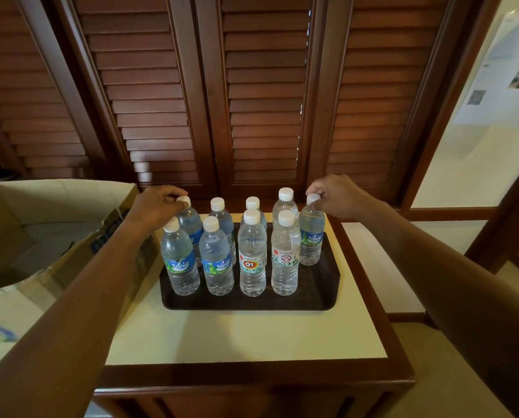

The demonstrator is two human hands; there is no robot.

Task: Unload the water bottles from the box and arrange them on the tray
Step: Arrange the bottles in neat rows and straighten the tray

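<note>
Head view: nine bottles (252, 251) stand upright on the dark tray (327, 285), centre of frame, in two rows of four plus one extra at the right edge. Left hand (155, 203) pinches the cap of the back-left bottle (190, 224). Right hand (336, 194) pinches the cap of the far-right bottle (311, 233). Cap grips make sense, since the bodies are packed too close for fingers to fit between them. Looks like final seating or straightening of the two outer bottles. The box (56, 224), left of frame and hard against the table (252, 336), is open, and the visible part of its inside shows no bottles, so unloading is probably nearly done. Wooden shutters (264, 101) fill the top of the frame.
</note>
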